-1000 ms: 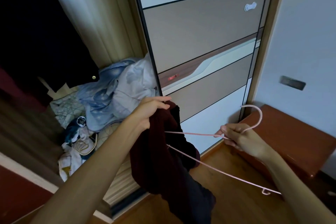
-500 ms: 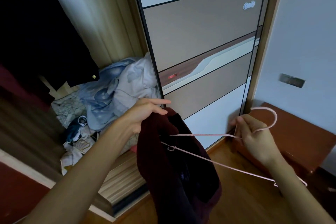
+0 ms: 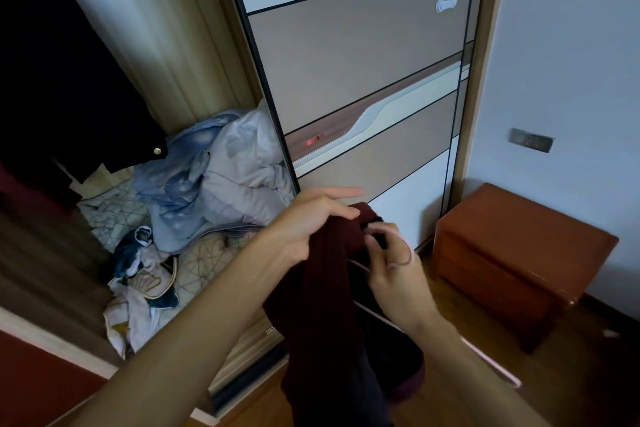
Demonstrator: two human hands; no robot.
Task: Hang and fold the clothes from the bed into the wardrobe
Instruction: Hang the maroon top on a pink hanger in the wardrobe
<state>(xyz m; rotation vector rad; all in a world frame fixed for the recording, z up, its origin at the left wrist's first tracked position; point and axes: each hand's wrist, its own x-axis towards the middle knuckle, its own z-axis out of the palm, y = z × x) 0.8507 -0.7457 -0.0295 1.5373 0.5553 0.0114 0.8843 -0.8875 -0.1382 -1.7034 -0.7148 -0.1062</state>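
In the lower middle of the frame, the left hand [image 3: 313, 222] pinched the top edge of a dark red garment [image 3: 325, 308], thumb pressed on the cloth and forefinger stretched out above it. The garment hung down from that grip to the bottom edge of the frame, in front of the wardrobe [image 3: 180, 45] and over the wooden floor [image 3: 571, 374].

Just to the right, touching the garment, the right hand [image 3: 393, 274] had its fingers curled round the neck of a pink wire hanger [image 3: 411, 255]. The hook looped out past the fingers. One thin arm of the hanger ran into the folds of the garment, and the other slanted down towards the lower right, blurred at its end.

The sliding door [image 3: 363, 62] filled the upper middle, with a small white knob [image 3: 446, 4] near its top right. Left of the door the wardrobe stood open: a dark coat [image 3: 69, 97] hung at upper left, and below it lay a heap of pale blue bedding [image 3: 221, 177] beside a crumpled bundle of blue and white clothes [image 3: 142, 274].

At right, a brown cabinet [image 3: 512, 253] stood against the wall, beneath a wall socket [image 3: 531, 140].
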